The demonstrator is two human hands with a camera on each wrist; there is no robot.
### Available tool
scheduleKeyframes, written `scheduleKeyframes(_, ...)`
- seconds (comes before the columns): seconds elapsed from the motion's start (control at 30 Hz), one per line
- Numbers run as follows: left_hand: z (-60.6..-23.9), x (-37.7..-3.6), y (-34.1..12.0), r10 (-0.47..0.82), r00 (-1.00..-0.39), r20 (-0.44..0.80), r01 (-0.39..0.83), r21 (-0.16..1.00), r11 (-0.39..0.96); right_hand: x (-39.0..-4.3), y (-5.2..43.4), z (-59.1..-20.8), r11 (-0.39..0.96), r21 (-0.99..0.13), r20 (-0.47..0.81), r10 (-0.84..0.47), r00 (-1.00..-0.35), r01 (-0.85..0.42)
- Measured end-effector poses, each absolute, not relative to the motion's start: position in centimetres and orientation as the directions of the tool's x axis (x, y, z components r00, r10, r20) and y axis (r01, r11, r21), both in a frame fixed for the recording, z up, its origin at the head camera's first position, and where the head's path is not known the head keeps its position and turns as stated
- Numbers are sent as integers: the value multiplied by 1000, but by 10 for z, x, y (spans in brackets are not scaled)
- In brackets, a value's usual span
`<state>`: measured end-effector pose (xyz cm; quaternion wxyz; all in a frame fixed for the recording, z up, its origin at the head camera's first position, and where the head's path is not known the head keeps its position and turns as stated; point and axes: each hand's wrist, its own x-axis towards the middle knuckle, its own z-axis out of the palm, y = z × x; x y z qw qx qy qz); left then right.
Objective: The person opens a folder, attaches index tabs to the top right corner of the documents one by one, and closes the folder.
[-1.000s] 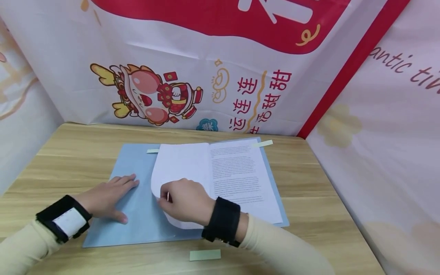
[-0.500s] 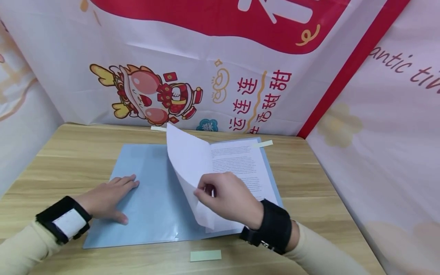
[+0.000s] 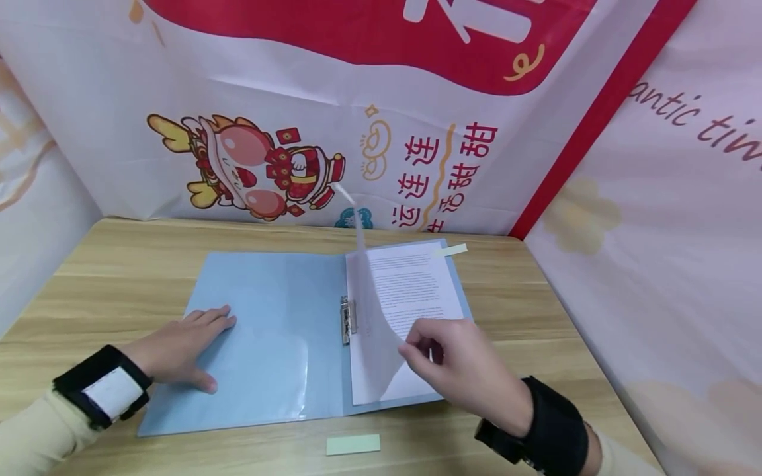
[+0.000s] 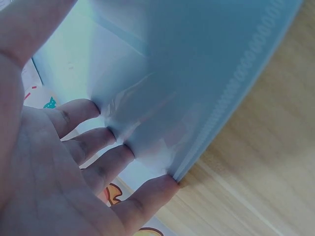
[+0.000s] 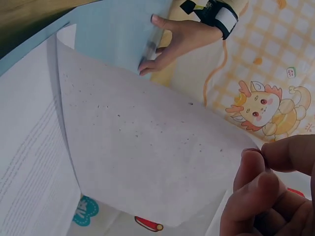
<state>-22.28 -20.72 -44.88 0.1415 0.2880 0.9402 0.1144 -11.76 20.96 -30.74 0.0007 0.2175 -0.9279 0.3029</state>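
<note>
A light blue folder [image 3: 268, 330] lies open on the wooden table [image 3: 119, 264], with a metal clip [image 3: 347, 320] at its spine. My left hand [image 3: 181, 344] rests flat with straight fingers [image 4: 108, 160] on the folder's left cover [image 4: 197, 73]. My right hand [image 3: 455, 367] pinches the lower edge of a white sheet [image 3: 372, 311] and holds it up, nearly on edge, above the printed pages [image 3: 417, 291] on the right half. In the right wrist view the lifted sheet [image 5: 142, 147] fills the middle, pinched between my fingertips [image 5: 253, 162].
A pale green sticky strip [image 3: 353, 444] lies on the table near the front edge. Another strip [image 3: 450, 250] sticks out at the folder's top right corner. Printed cloth walls [image 3: 297, 119] close in the table at the back and on both sides.
My right hand has carried the white sheet from the left half up and over toward the right, uncovering the blue cover and the metal clip. The left hand has stayed flat.
</note>
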Motion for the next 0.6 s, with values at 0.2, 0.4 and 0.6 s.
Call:
scheduleKeyframes(0.2, -449, -222, -210, 577, -791, -204, 509, 304, 805, -105, 223, -313, 755, -520, 154, -377, -913, -399)
scheduleKeyframes(0.4, -446, -220, -208, 579, -789, -207, 508, 310, 804, -100, 243, -325, 806, -512, 91, -291, -952, -296)
scheduleKeyframes(0.6, -446, -220, -208, 583, -789, -194, 517, 303, 801, -98, 264, -340, 813, -531, 80, -233, -969, -239)
